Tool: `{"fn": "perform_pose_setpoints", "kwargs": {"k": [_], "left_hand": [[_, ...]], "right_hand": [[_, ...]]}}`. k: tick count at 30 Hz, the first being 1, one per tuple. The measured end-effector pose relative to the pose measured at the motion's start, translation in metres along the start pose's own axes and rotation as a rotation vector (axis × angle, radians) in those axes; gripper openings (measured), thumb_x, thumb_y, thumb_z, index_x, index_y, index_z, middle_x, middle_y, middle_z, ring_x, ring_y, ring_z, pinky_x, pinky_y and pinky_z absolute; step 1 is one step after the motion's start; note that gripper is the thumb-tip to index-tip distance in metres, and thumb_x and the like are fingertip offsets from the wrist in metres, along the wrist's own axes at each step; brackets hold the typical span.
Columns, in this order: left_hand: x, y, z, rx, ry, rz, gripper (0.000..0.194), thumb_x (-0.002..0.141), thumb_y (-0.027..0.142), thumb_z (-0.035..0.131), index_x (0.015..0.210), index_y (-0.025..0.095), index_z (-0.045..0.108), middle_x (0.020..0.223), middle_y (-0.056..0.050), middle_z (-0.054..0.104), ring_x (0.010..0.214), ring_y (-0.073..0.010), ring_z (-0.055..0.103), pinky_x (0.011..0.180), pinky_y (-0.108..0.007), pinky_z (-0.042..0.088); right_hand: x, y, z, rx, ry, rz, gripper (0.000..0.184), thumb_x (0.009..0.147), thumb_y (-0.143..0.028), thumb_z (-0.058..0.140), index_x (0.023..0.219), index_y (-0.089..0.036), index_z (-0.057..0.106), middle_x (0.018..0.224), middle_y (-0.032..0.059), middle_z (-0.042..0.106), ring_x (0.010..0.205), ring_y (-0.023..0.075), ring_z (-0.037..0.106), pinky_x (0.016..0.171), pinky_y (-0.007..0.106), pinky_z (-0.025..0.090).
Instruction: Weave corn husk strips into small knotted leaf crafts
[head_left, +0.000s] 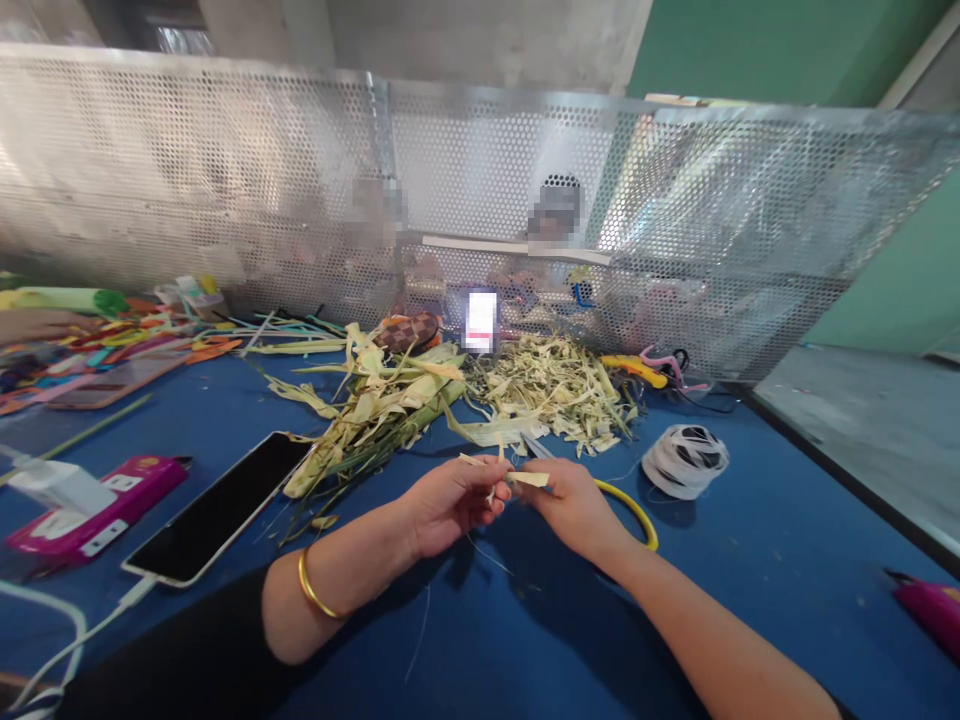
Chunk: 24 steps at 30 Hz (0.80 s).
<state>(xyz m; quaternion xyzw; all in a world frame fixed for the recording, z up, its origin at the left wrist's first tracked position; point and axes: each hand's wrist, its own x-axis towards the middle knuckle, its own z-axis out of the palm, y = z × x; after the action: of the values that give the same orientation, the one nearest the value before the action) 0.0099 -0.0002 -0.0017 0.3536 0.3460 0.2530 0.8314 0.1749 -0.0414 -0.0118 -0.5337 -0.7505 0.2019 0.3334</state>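
Observation:
My left hand (pixel 466 497) is closed in a pinch on a small pale strip of dried husk (pixel 531 480), just above the blue table. Close against it, my right hand (pixel 574 503) has its fingertips closed at the same husk piece; its fingers are partly hidden. A fine thread hangs below my fingers. Scissors with a yellow handle (pixel 637 512) show beside and behind my right hand, their blades (pixel 535 447) beyond the knuckles. Beyond my hands lie a bundle of long husk leaves (pixel 397 405) and a heap of cut husk scraps (pixel 556 390).
A roll of white thread (pixel 685 461) stands at right. At left are a phone (pixel 225 508) with a cable and a magenta power strip (pixel 97 510). Colourful strips (pixel 90 350) lie far left. A perforated metal screen (pixel 465 150) edges the table's back, people behind it.

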Motion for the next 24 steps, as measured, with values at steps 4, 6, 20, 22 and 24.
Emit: {"fn": "perform_pose_setpoints", "kwargs": {"k": [4, 6, 20, 22, 24], "left_hand": [[0.002, -0.001, 0.0, -0.001, 0.008, 0.026, 0.011, 0.076, 0.02, 0.064, 0.073, 0.015, 0.055, 0.054, 0.003, 0.055, 0.044, -0.0052, 0.049, 0.045, -0.015, 0.037], [0.002, 0.0, -0.001, 0.024, 0.006, 0.036, 0.012, 0.075, 0.022, 0.065, 0.074, 0.014, 0.055, 0.055, 0.003, 0.056, 0.045, -0.0052, 0.05, 0.046, -0.015, 0.039], [-0.007, 0.002, 0.009, 0.655, 0.04, 0.352, 0.025, 0.079, 0.039, 0.055, 0.087, 0.016, 0.062, 0.065, -0.003, 0.067, 0.052, -0.0123, 0.057, 0.056, -0.023, 0.042], [-0.008, 0.001, 0.006, 0.955, -0.014, 0.461, 0.021, 0.081, 0.033, 0.053, 0.086, 0.019, 0.066, 0.069, -0.004, 0.069, 0.059, -0.0141, 0.06, 0.06, -0.023, 0.041], [-0.008, 0.0, 0.003, 1.301, -0.007, 0.593, 0.02, 0.081, 0.029, 0.053, 0.089, 0.023, 0.07, 0.073, -0.004, 0.07, 0.068, -0.0173, 0.063, 0.064, -0.023, 0.039]], "right_hand": [[0.0, 0.004, 0.004, -0.31, 0.051, -0.155, 0.03, 0.091, -0.022, 0.043, 0.07, -0.018, 0.063, 0.067, 0.0024, 0.062, 0.067, 0.0149, 0.055, 0.076, 0.03, 0.039], [0.0, 0.004, 0.004, -0.397, 0.054, -0.21, 0.024, 0.09, -0.02, 0.043, 0.083, -0.018, 0.065, 0.078, 0.0057, 0.065, 0.078, 0.0181, 0.057, 0.082, 0.034, 0.039], [-0.016, 0.046, -0.058, -0.513, 0.218, 0.111, 0.021, 0.087, -0.028, 0.048, 0.094, -0.021, 0.067, 0.097, 0.0061, 0.068, 0.088, 0.0225, 0.062, 0.077, 0.035, 0.045], [-0.017, 0.048, -0.054, -0.536, 0.18, 0.114, 0.02, 0.086, -0.028, 0.049, 0.092, -0.021, 0.067, 0.096, 0.0057, 0.068, 0.087, 0.0223, 0.062, 0.077, 0.034, 0.044], [-0.017, 0.046, -0.049, -0.552, 0.151, 0.097, 0.018, 0.086, -0.026, 0.05, 0.091, -0.021, 0.067, 0.094, 0.0052, 0.068, 0.087, 0.0218, 0.061, 0.078, 0.034, 0.043]]}}
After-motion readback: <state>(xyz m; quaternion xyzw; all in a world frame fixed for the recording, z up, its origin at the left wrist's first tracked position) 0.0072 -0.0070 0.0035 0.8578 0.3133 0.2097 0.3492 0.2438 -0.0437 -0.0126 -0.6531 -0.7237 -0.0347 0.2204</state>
